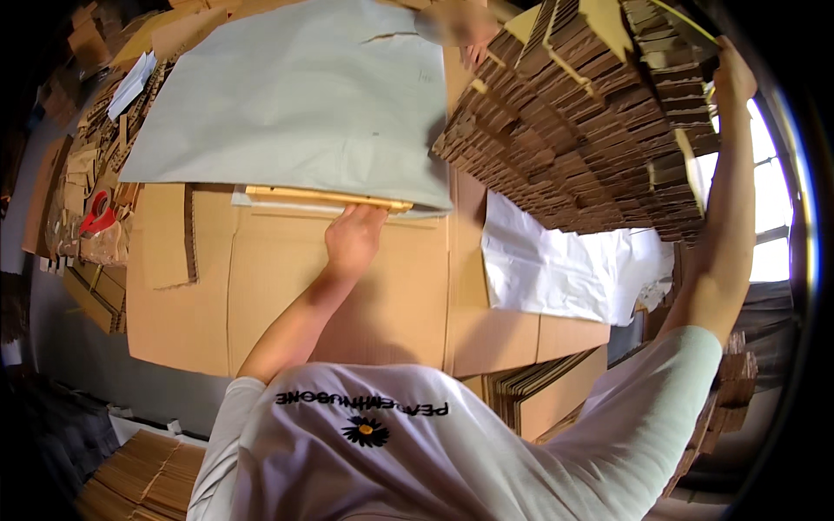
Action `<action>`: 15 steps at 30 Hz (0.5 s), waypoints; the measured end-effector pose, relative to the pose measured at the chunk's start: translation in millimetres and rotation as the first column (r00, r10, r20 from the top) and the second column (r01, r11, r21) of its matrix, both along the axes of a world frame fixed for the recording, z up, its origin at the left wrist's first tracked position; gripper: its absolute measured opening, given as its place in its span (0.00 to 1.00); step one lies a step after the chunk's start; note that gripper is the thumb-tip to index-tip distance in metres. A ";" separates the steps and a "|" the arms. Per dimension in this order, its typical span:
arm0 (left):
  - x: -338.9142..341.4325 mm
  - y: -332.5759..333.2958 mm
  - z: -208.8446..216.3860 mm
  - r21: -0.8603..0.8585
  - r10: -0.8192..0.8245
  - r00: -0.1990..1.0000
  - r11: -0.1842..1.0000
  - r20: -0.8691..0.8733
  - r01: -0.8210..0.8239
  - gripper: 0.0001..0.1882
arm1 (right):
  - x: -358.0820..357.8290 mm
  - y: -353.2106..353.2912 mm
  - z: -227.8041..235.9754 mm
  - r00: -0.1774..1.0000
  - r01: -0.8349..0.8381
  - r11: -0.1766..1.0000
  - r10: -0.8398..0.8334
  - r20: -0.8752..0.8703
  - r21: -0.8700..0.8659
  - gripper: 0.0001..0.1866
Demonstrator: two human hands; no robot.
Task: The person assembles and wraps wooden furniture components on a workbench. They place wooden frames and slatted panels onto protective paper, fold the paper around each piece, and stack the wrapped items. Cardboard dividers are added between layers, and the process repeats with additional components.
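Observation:
My left hand [353, 236] is closed on a yellowish wooden strip [326, 197] along the near edge of a large grey sheet [295, 104]. White paper shows under the strip's left end, and brown cardboard [304, 260] lies beneath. At the far right my raised right hand [735, 76] is beside a tall stack of cut cardboard pieces [573, 122]. A thin yellow-green strap [686, 17] runs to its fingers, which appear closed on it.
Another person's hand [474, 56] rests near the grey sheet's far right corner. Crumpled white paper [556, 260] lies below the stack. A red tape dispenser [99, 214] and cardboard scraps are at the left. Folded cardboard sheets [560, 395] stand low at the right.

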State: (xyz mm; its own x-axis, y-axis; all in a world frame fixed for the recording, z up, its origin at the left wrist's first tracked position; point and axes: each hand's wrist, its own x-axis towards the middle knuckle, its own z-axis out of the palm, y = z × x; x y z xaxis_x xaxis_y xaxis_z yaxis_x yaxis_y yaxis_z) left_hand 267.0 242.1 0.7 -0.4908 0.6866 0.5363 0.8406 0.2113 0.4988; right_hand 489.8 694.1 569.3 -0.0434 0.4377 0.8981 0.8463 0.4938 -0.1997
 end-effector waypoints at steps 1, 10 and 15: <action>2.7 2.0 1.8 0.040 0.013 1.000 0.999 -0.019 -0.012 0.08 | -12.4 -8.8 -9.0 0.980 -0.126 0.990 0.116 -0.163 -0.056 0.17; 3.9 -2.4 14.0 0.219 -0.083 0.996 0.972 -0.036 0.089 0.07 | -45.3 -45.3 -65.6 0.821 -0.390 0.919 0.323 -0.471 -0.050 0.11; 1.8 -6.6 12.1 0.224 -0.104 0.994 0.970 0.021 0.096 0.05 | -42.3 -41.0 -75.2 0.849 -0.304 0.943 0.204 -0.487 -0.137 0.09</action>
State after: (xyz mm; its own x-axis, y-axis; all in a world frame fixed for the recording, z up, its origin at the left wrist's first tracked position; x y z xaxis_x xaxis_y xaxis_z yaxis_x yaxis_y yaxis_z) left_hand 268.8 235.5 12.7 -0.4452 0.5984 0.6661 0.8346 0.0077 0.5508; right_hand 447.5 653.0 494.1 0.2174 0.6410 0.7361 0.4823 0.5850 -0.6520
